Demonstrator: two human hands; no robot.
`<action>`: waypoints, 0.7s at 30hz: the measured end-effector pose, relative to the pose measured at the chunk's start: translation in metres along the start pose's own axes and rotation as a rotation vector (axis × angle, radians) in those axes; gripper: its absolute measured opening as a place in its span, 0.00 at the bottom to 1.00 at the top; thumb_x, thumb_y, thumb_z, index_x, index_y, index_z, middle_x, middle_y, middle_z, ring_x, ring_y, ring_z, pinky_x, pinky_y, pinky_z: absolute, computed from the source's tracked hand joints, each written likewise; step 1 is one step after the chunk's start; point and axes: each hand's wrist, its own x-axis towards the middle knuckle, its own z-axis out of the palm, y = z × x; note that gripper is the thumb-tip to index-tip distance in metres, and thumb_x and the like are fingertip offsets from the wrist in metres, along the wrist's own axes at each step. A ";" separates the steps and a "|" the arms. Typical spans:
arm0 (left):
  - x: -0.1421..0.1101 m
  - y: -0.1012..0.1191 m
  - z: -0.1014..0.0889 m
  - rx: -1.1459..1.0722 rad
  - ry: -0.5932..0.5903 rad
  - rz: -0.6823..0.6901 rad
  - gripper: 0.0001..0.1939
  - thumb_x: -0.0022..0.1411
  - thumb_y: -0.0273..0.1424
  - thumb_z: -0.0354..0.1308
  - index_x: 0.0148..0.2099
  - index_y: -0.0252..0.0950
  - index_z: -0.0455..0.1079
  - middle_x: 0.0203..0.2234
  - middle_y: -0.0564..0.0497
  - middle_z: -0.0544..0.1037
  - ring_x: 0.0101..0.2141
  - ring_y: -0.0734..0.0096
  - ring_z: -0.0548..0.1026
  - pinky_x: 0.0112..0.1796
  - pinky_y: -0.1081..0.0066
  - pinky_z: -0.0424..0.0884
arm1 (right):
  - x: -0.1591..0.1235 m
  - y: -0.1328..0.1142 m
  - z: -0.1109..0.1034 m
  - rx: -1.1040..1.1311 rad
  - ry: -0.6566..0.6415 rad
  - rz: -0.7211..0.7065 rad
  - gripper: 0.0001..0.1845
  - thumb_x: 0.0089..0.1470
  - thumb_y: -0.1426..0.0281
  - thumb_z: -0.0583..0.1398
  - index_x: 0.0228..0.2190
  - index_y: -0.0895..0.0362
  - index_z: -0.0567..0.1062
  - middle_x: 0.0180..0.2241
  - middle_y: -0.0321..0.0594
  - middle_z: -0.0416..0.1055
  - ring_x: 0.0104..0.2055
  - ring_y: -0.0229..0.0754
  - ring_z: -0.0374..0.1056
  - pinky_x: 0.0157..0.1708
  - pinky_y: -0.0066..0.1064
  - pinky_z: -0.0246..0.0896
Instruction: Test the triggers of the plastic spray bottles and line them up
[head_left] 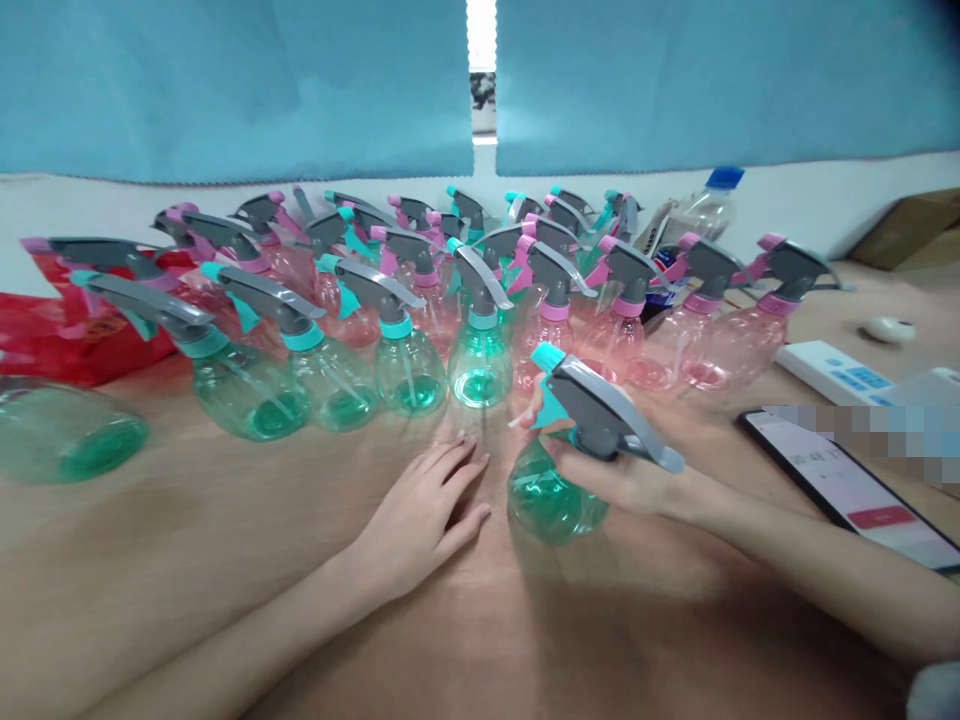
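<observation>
A green spray bottle (pixel 556 495) with a grey and turquoise trigger head is tilted slightly over the wooden table. Wrapped round its neck, below the trigger head, is my right hand (pixel 611 478). My left hand (pixel 427 520) lies flat on the table just left of that bottle, fingers spread and holding nothing. Directly beyond my hands stands another green spray bottle (pixel 480 365), with more green ones to its left, such as this spray bottle (pixel 410 375). Pink spray bottles, one of them the pink spray bottle (pixel 750 335), stand to the right and behind.
A green bottle body (pixel 75 430) is at the left edge, near a red plastic bag (pixel 97 340). At right lie a phone (pixel 847 480) showing a timer, a white box (pixel 832 370) and a white mouse (pixel 889 329). Blue curtains (pixel 225 90) hang behind.
</observation>
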 end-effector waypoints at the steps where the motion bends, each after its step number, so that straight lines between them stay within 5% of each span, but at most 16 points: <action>1: 0.000 0.000 0.000 0.003 -0.001 0.002 0.23 0.70 0.38 0.48 0.61 0.31 0.62 0.60 0.39 0.65 0.62 0.56 0.60 0.59 0.53 0.58 | 0.000 0.001 0.000 -0.007 0.016 -0.012 0.10 0.39 0.79 0.53 0.26 0.53 0.66 0.25 0.31 0.68 0.28 0.35 0.70 0.28 0.26 0.71; 7: 0.000 0.000 0.001 0.012 -0.009 -0.013 0.23 0.70 0.39 0.48 0.61 0.30 0.62 0.60 0.39 0.65 0.62 0.56 0.59 0.59 0.52 0.58 | -0.003 0.007 0.001 -0.048 -0.006 0.007 0.10 0.41 0.78 0.53 0.24 0.51 0.70 0.23 0.32 0.71 0.28 0.38 0.72 0.28 0.28 0.72; 13: -0.001 0.000 0.001 -0.003 -0.011 -0.014 0.23 0.70 0.39 0.48 0.61 0.31 0.62 0.60 0.39 0.65 0.61 0.56 0.60 0.59 0.52 0.57 | -0.008 0.012 0.003 0.072 -0.073 0.083 0.24 0.43 0.79 0.54 0.43 0.51 0.71 0.40 0.38 0.75 0.35 0.38 0.74 0.35 0.29 0.74; 21: 0.000 0.000 0.000 -0.023 -0.001 -0.012 0.23 0.70 0.39 0.47 0.61 0.33 0.62 0.60 0.39 0.65 0.61 0.54 0.60 0.59 0.51 0.58 | -0.010 0.014 0.005 0.175 -0.066 0.112 0.29 0.45 0.80 0.54 0.51 0.51 0.67 0.53 0.43 0.70 0.45 0.42 0.74 0.41 0.34 0.74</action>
